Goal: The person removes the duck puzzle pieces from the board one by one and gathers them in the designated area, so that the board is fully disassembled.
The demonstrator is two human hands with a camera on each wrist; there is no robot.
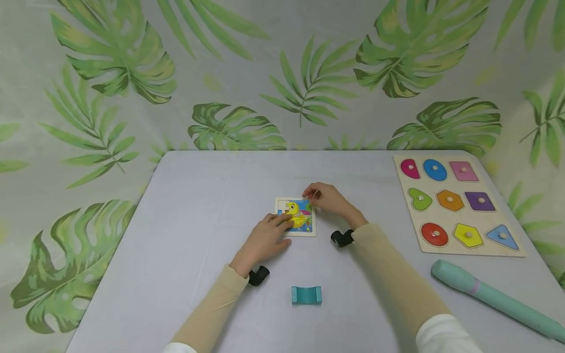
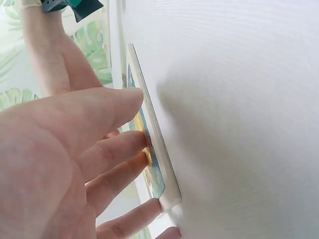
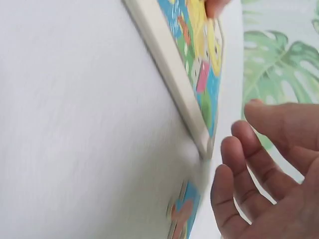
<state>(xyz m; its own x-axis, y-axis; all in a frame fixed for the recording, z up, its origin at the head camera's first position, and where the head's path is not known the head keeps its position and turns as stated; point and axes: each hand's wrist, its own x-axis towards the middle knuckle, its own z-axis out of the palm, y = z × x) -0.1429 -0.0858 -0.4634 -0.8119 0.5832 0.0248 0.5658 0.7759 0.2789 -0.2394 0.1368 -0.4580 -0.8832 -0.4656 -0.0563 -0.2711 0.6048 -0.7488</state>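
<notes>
Puzzle (image 1: 303, 223) left of shape board (image 1: 449, 217)

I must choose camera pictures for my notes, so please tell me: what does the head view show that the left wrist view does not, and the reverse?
Only the head view: the knobbed shape board, turquoise block and mint-green stick.

Only the left wrist view: the left hand from its palm side.

Both: the duck puzzle, white tabletop and leaf-print cloth.

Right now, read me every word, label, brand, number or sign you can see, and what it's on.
None readable: I see no lettering on the square wooden duck puzzle, the pale wooden shape board, the small teal block or the long mint-green rod.
</notes>
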